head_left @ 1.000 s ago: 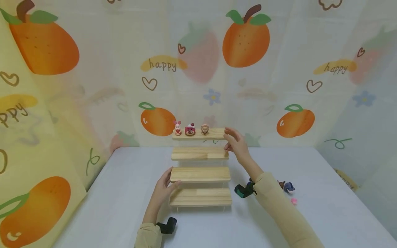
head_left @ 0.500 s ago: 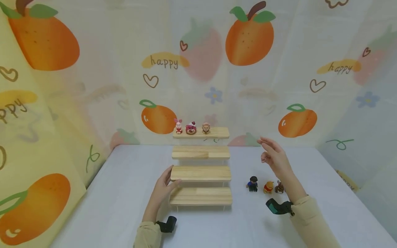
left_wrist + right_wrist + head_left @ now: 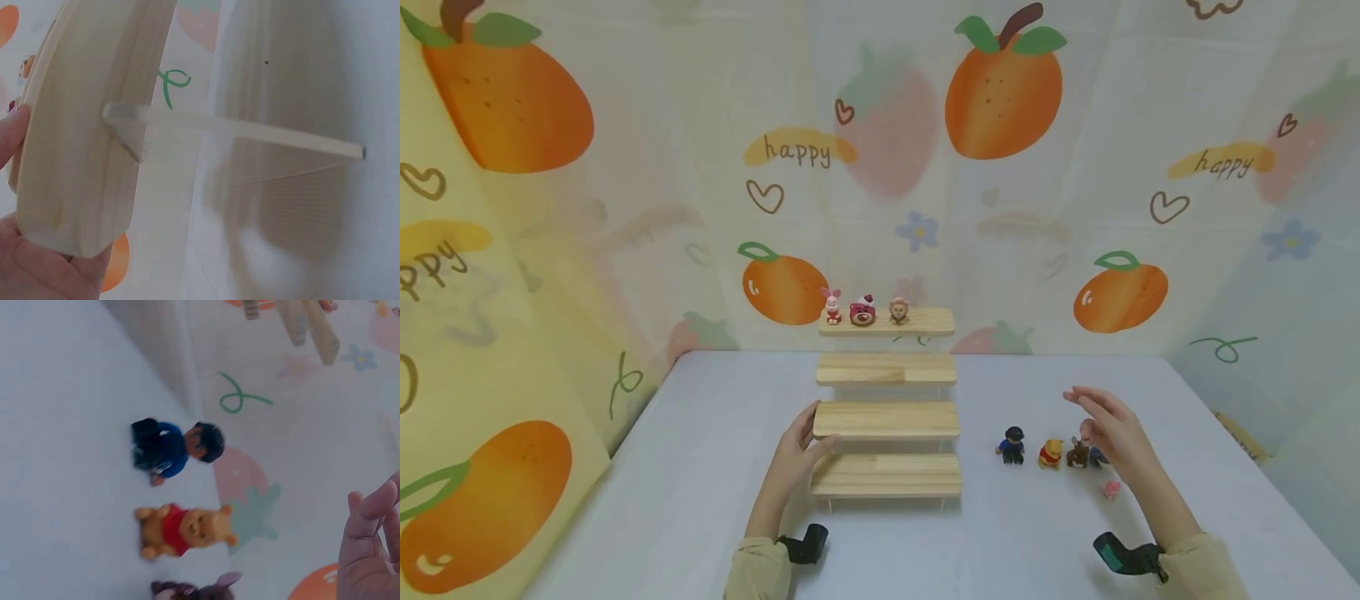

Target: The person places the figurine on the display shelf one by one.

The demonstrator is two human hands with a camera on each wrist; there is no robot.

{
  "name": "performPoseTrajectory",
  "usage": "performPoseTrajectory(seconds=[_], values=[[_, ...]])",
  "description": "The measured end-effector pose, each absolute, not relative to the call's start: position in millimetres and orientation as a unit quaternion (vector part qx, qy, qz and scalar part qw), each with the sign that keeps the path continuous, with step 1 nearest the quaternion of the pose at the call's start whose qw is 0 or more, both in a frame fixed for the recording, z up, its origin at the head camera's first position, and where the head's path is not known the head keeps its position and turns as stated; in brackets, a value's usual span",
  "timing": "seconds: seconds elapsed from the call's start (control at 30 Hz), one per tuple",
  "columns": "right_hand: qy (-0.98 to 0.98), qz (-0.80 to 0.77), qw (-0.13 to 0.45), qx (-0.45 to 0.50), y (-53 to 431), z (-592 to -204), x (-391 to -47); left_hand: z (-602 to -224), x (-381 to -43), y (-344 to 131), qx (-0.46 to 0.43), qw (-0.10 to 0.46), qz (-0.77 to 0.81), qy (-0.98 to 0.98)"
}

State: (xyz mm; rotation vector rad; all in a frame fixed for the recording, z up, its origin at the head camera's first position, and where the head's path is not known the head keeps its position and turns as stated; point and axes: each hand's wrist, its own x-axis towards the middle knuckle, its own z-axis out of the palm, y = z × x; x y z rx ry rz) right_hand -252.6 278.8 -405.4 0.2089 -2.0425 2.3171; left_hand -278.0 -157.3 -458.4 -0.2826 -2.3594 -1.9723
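My left hand (image 3: 796, 450) grips the left end of the third board down on a stepped wooden shelf (image 3: 887, 421). In the left wrist view, thumb and fingers sit at the edges of the board (image 3: 87, 137), above a pale support bar. My right hand (image 3: 1116, 429), fingers partly bent and holding nothing, hovers over small figurines at the right. Below and left of it stand a dark-haired doll (image 3: 1012, 446), a Winnie the Pooh (image 3: 187, 530) in red and a brown, eared figurine (image 3: 1078, 452). A blue figurine (image 3: 1098, 457) is partly hidden by that hand; a pink one (image 3: 1112, 489) lies nearer.
On the top board stand a Piglet figurine (image 3: 832, 308), a magenta bear (image 3: 862, 312) in a white hat, and a tan figurine (image 3: 898, 311). The white table (image 3: 700, 467) meets a fruit-printed cloth (image 3: 1037, 208) at the back and sides.
My right hand has left the shelf's upper right end and moved right and down, over the figurines. The left hand has stayed on its board.
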Motion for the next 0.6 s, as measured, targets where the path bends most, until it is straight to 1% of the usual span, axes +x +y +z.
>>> performPoseTrajectory(seconds=[0.17,0.37,0.6], values=[[-0.653,0.754,0.013,0.064,289.0,-418.5,-240.5,-459.3,-277.2,-157.5,-0.090,0.025,-0.642,-0.761],[-0.645,0.760,0.013,0.071,301.2,-436.2,-228.3,-457.3,-278.2,-157.3,-0.112,0.030,-0.634,-0.764],[-0.658,0.753,-0.018,0.025,312.0,-445.2,-222.9,-458.7,-280.1,-158.0,-0.101,0.021,-0.638,-0.763]])
